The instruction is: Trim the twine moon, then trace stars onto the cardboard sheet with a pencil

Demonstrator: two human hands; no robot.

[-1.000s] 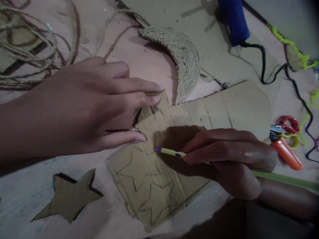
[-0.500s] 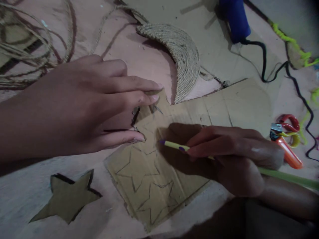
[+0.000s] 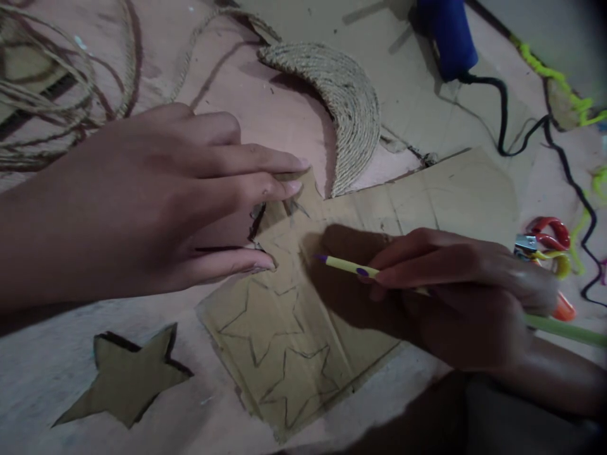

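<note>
My left hand (image 3: 190, 202) lies flat with its fingers stretched out, pressing on the narrow upper left part of a cardboard sheet (image 3: 374, 335). Its thumb rests at the sheet's left edge. Pinched in my right hand (image 3: 455, 291) is a slim yellow pen (image 3: 346, 265) with a purple tip, which is over the middle of the sheet, just right of my left thumb. From the picture I cannot tell whether the tip touches. Star outlines are drawn on the lower part of the sheet, with fainter lines near my left fingers. A cut-out cardboard star (image 3: 128, 379) lies at lower left.
A crescent wrapped in twine (image 3: 351, 107) sits just beyond the sheet. Loose twine (image 3: 128, 63) coils at upper left. A blue glue gun (image 3: 448, 38) with a black cord (image 3: 502, 120) lies at upper right. Red-and-yellow-handled scissors (image 3: 550, 234) and an orange lighter-like object (image 3: 564, 308) lie right.
My right hand has shifted right and slightly up with the pen, so the tip is farther from my left thumb. My left hand has stayed in place.
</note>
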